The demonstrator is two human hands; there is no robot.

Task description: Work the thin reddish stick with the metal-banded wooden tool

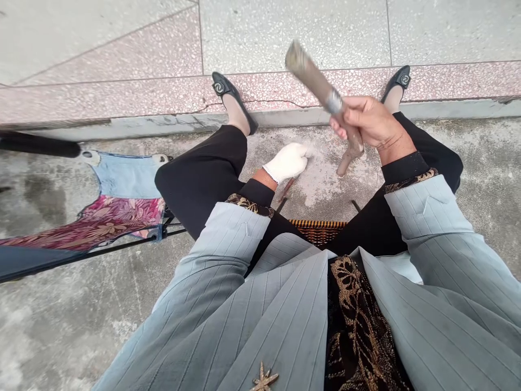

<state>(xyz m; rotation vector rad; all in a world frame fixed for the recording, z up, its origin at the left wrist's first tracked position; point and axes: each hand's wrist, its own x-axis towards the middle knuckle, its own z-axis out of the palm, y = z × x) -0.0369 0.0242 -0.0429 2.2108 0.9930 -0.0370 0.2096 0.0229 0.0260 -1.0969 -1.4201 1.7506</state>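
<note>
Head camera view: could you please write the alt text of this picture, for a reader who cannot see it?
A bare right hand holds up a thick brown stick with a silvery band, while the white-gloved left hand is curled low over concrete ground. Pink floral fabric shows at the left.

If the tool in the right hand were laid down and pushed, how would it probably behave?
The tool is probably stiff, since its thick shaft looks like wood. It may not roll far, because its narrower lower end juts out at an angle.
</note>
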